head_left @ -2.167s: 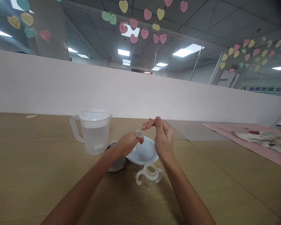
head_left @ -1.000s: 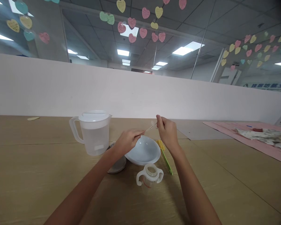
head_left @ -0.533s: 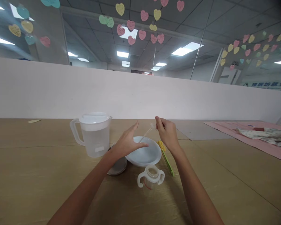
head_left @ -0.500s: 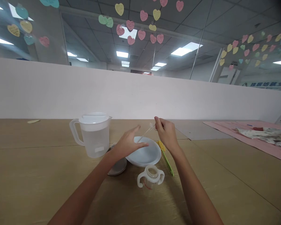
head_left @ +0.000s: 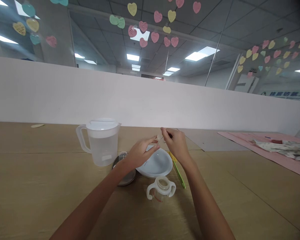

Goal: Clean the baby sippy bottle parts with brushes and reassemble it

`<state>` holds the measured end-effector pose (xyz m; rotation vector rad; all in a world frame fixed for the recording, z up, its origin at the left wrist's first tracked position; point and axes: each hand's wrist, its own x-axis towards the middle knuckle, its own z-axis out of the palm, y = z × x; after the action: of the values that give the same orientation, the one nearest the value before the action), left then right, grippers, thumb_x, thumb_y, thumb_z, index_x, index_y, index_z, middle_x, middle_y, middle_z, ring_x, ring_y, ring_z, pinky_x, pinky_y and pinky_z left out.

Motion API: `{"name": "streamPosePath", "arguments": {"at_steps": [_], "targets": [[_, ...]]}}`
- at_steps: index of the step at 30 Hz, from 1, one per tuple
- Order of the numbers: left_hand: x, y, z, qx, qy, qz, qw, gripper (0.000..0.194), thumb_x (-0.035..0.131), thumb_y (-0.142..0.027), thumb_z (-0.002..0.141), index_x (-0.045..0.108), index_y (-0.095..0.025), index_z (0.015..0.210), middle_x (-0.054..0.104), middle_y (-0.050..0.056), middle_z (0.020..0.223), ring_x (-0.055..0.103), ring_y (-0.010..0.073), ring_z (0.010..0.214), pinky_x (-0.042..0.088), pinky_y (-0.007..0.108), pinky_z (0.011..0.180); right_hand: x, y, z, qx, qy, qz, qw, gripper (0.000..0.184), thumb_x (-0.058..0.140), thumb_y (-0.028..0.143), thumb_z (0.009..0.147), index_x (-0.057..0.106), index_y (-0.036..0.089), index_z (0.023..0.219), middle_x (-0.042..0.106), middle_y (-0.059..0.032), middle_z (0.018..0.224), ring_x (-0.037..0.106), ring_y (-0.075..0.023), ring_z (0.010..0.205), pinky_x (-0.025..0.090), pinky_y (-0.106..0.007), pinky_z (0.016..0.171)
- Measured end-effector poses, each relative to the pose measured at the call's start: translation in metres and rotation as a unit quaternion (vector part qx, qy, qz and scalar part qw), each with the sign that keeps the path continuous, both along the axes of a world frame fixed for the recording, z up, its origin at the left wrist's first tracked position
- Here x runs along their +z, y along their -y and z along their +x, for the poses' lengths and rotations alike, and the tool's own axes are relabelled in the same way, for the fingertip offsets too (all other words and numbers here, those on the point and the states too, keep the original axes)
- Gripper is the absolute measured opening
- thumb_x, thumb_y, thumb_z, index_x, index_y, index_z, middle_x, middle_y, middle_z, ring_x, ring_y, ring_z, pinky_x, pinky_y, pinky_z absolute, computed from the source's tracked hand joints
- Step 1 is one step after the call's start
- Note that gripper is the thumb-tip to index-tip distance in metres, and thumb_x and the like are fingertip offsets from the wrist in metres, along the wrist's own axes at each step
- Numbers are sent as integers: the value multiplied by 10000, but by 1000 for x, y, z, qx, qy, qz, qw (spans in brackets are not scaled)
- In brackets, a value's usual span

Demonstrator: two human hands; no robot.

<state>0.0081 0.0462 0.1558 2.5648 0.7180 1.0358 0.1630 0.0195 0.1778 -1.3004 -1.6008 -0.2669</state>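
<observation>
My right hand (head_left: 175,141) is closed in a pinch on a thin, see-through straw (head_left: 160,140) with a small clear piece near its end. Across from it, my left hand (head_left: 142,151) has thumb and fingertips curved in around the straw's other side. Below both hands sits a white bowl (head_left: 162,163). A clear baby bottle (head_left: 161,190) with white handles and an uncovered mouth stands in front of it. A brush with yellow bristles and a green handle (head_left: 180,176) lies right of the bowl.
A lidded clear pitcher (head_left: 103,146) holding water stands at left. Partly behind my left forearm is a round dark-rimmed dish (head_left: 127,178) with a clear dome-shaped piece (head_left: 122,155). A pink cloth (head_left: 236,138) bearing assorted items covers the far right; a white wall (head_left: 140,100) bounds the table.
My left hand has moved right and up, its spread fingers closing in at the straw. The straw has been lifted away from the bowl, and my right hand has dipped slightly.
</observation>
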Motion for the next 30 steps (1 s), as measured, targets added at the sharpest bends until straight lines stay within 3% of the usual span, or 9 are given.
{"name": "streamPosePath", "arguments": {"at_steps": [4,7,11,18,21,25,27,30], "targets": [[6,5,1,9,6,-38,999,303,400,-309,881,652,-171,785,685,11,819,604,161,736,422,244,703,1,-1,7,8,-62,28,998,488,370,485,858,323,180,481,290,41,452,288,-79,457,221,-225,461],[14,11,-1,-19,22,-43,999,325,385,-326,891,667,-193,799,695,-7,886,609,157,796,413,231,747,3,-3,24,-13,-196,68,978,514,379,562,838,301,193,488,265,46,447,277,-79,428,223,-224,421],[25,20,-2,-36,-2,-30,999,305,401,-307,885,686,-210,832,705,-23,858,613,155,797,411,225,744,4,-4,44,27,-324,69,943,527,406,619,803,287,213,489,246,59,425,251,-71,363,230,-222,355],[23,19,0,47,-53,68,995,279,429,-302,866,695,-220,852,696,28,823,595,188,772,413,265,742,1,-10,59,22,-405,96,909,475,494,578,762,315,216,510,270,73,414,256,-60,331,227,-208,311],[22,14,-8,58,-59,72,994,267,438,-297,858,696,-226,850,697,34,814,600,193,778,416,272,751,-3,-10,82,-22,-427,131,894,440,464,554,780,300,224,540,279,75,424,275,-64,334,239,-207,310],[30,4,-34,84,-31,50,995,270,444,-330,856,694,-229,876,703,21,831,612,191,767,422,265,725,-14,-3,134,-131,-478,189,847,405,410,521,809,280,229,561,291,76,439,280,-63,336,261,-207,315],[35,-1,-44,105,7,45,993,285,436,-356,862,685,-228,921,699,13,866,613,186,783,423,263,728,-21,-4,151,-141,-467,122,864,397,476,515,775,332,217,556,320,75,427,290,-61,326,267,-207,318],[39,-6,-46,111,54,67,990,285,441,-353,861,668,-213,963,669,24,939,593,186,849,415,273,770,-36,-18,145,-106,-371,-81,919,411,478,538,770,402,195,556,367,59,383,355,-79,316,295,-205,326]]}}
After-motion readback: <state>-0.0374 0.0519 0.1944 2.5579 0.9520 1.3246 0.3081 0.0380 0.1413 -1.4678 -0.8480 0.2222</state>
